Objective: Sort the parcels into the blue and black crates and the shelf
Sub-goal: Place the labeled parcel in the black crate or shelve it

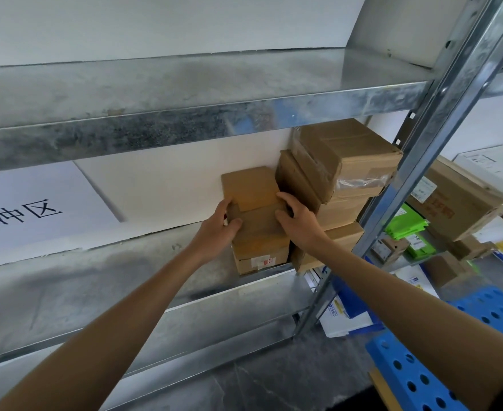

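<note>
Parcel (256,203): plain brown cardboard, flap top, no label showing

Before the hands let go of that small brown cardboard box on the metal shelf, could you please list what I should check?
1. Grip: the left hand and right hand hold the small brown cardboard box by its two sides: ok.
2. Seated flush on the lower brown cardboard box: cannot tell, the hands hide the joint.
3. Lower box fully on the galvanised metal shelf: cannot tell, its front edge is near the lip.
4. Neighbouring stack of brown cardboard boxes on the right: the top box looks askew: not ok.
5. Headroom under the upper shelf board: open gap above the held box: ok.
</note>
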